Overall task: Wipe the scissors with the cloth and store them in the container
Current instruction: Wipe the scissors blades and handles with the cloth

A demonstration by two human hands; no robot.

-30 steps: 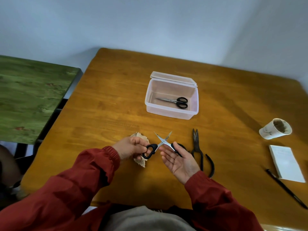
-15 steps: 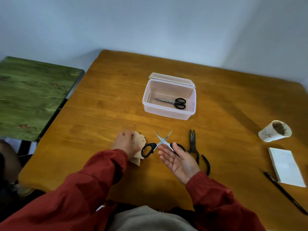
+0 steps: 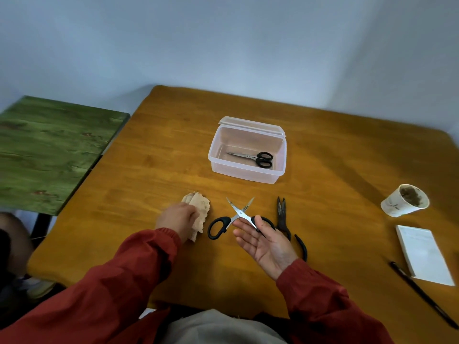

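Left hand [image 3: 177, 217] gripped the cloth [image 3: 201, 207]; right hand [image 3: 265, 242] held the open scissors [image 3: 239, 213]. Wiping looked ready to start, and the cloth needed to reach the blades.

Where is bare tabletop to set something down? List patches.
Bare: brown wooden table left of the clear plastic container; between it and the white paper cup. Crowded: near edge, with beige cloth, open black-handled scissors, dark rusty shears.

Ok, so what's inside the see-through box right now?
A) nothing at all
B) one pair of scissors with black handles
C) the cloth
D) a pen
B: one pair of black-handled scissors lies closed on the floor of the clear container, while the cloth is outside it on the table.
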